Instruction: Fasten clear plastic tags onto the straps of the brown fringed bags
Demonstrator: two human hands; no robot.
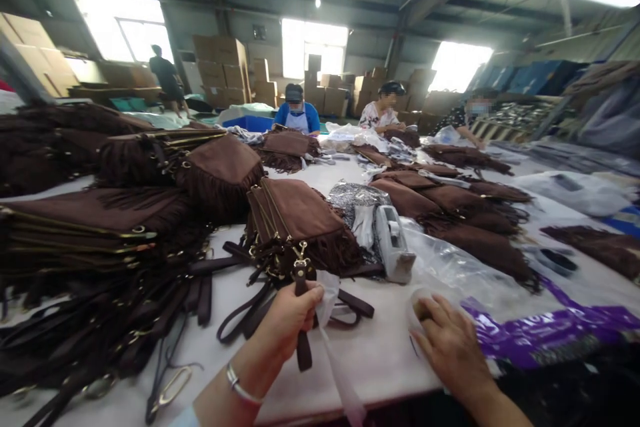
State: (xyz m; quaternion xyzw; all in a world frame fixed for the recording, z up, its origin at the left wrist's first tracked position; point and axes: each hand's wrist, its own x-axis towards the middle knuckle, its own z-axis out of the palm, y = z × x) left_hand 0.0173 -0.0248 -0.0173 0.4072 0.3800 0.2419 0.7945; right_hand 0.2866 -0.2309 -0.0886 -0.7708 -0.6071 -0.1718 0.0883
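My left hand (293, 317) is closed, pinching a dark brown wrist strap (303, 353) with a gold clasp at its top. A pale, translucent strip (334, 353) passes by the thumb and hangs down to the table edge. Just beyond lies a stack of brown fringed pouches (295, 213) with gold zippers, other straps spread at its foot. My right hand (450, 340) rests at the table's front, its fingers curled round a pale round roll (417, 307) that they partly cover. A tape dispenser (395, 243) stands between the pouches and a clear plastic bag (455, 267).
More fringed pouches (90, 220) are heaped at left, with a loose gold ring (175, 383) in front. Other pouches (450, 207) lie at right, near a purple plastic package (550, 330). Across the white table (240, 353) several people (296, 113) sit; cartons (220, 70) are stacked behind.
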